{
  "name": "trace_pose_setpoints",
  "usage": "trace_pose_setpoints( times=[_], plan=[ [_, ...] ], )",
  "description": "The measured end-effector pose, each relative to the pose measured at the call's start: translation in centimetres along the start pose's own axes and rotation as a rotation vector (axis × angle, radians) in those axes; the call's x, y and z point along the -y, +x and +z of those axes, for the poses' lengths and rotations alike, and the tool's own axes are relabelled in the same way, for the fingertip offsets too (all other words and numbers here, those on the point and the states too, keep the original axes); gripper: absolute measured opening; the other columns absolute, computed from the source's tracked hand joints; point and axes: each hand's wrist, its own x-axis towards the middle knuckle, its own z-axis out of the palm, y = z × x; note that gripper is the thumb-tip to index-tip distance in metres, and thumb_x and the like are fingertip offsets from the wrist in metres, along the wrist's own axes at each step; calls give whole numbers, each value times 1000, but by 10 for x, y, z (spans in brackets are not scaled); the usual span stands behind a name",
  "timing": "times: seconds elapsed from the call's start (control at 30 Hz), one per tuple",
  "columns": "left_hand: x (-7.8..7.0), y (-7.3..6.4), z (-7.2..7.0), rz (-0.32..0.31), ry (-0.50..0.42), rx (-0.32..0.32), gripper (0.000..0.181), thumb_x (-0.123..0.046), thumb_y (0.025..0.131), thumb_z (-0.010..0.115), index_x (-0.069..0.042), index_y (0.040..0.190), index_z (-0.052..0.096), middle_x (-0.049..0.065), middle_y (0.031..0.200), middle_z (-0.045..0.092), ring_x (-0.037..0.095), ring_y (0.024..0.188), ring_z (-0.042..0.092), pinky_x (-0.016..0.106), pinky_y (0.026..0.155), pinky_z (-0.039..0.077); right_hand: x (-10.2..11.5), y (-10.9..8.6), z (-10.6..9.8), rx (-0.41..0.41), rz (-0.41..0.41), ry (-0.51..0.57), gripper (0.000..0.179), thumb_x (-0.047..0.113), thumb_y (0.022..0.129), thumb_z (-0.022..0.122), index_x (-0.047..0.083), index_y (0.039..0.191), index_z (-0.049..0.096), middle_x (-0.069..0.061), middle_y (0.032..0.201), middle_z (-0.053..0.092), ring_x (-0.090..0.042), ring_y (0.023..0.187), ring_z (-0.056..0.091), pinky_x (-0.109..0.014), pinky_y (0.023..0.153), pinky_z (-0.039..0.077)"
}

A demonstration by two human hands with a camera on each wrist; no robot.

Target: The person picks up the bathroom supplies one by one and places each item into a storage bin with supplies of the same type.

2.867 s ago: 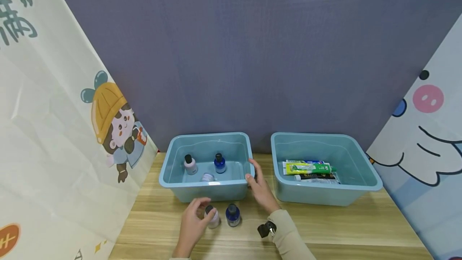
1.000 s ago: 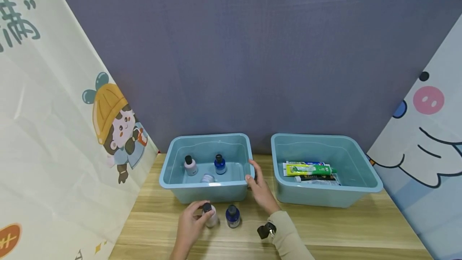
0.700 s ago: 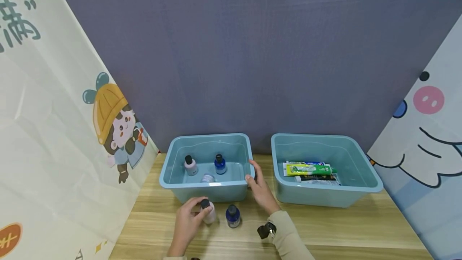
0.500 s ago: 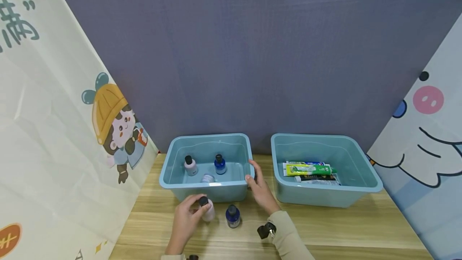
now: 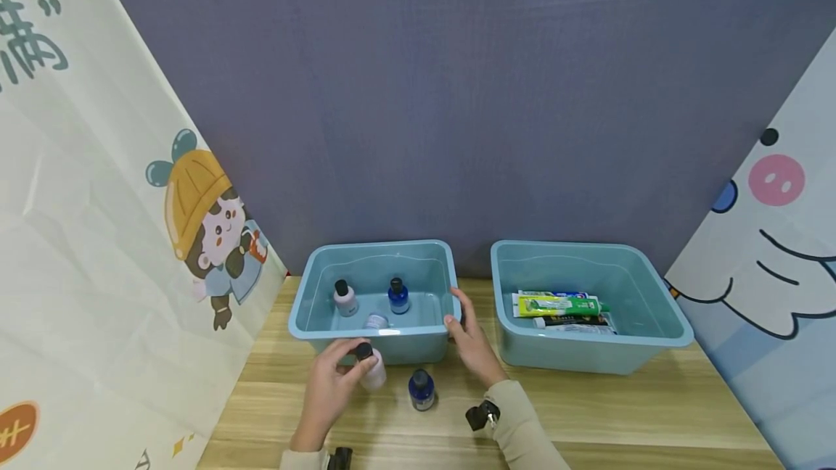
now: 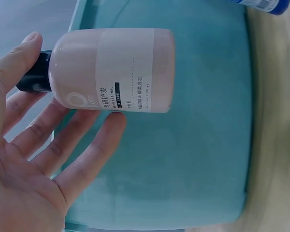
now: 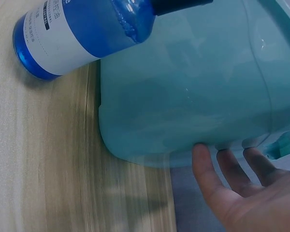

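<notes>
My left hand (image 5: 329, 383) pinches the black cap of a pale pink hair-care bottle (image 5: 374, 372) between thumb and fingers. In the left wrist view that bottle (image 6: 121, 72) is upright relative to the bin wall, its base raised above the table. Behind it stands the left light-blue bin (image 5: 411, 348). My right hand (image 5: 475, 343) touches this bin's near right corner; in the right wrist view its fairly straight fingers (image 7: 206, 166) rest against the side wall, thumb hidden there. A dark blue bottle (image 5: 421, 392) stands on the table between my hands.
Inside the left bin are a pink bottle (image 5: 345, 300), a blue bottle (image 5: 398, 297) and a small pale item (image 5: 376, 320) lying down. The right bin (image 5: 588, 354) holds several toothpaste tubes (image 5: 555, 305). A grey partition (image 5: 418, 107) rises behind the wooden table (image 5: 692, 419).
My left hand has closed on the pink bottle's cap, lifted it off the table and carried it left, toward the left bin. The right hand has stayed at the bin's corner.
</notes>
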Motion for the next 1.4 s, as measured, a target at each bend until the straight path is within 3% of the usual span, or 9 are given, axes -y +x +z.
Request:
trace_pose_setpoints(
  times=[0.2,0.43,0.57,0.93,1.2,1.4],
  plan=[
    [-4,5,-6,63,-29,-18,27,-16,81,86,-14,107,78,-2,100,73,7,88,67,25,63,59,1,0,0,-10,3,-12,55,35,111,44,35,160,21,-17,172,10,-49,151,26,-64,111,41],
    [-15,10,-13,89,-28,-42,26,-18,83,86,-20,107,77,-6,101,72,3,84,67,27,65,60,2,0,0,-9,14,-16,54,35,110,44,37,160,22,-17,172,10,-48,152,24,-65,113,38],
    [-18,13,-18,122,-29,-56,27,-15,83,85,-18,108,77,-6,101,72,4,85,67,29,68,61,2,0,0,-9,19,-17,54,35,110,44,37,160,22,-16,172,10,-48,152,25,-64,112,39],
    [-29,25,-35,250,-10,-83,30,-5,84,83,-15,111,77,0,99,72,5,85,67,22,70,59,5,-1,1,-12,33,-24,53,30,112,42,39,159,22,-15,172,12,-46,152,27,-65,111,40],
    [-37,32,-46,265,23,-119,28,-5,82,84,-10,109,77,2,96,74,2,85,66,18,71,57,6,-1,1,-11,26,-25,53,29,111,43,36,160,22,-16,172,12,-47,150,29,-65,110,41],
    [-40,37,-50,267,43,-109,28,-8,83,84,-11,110,76,2,98,73,3,87,66,16,73,57,5,-1,1,-11,36,-21,53,34,111,43,39,159,22,-17,172,11,-48,150,30,-64,109,43]
  ],
)
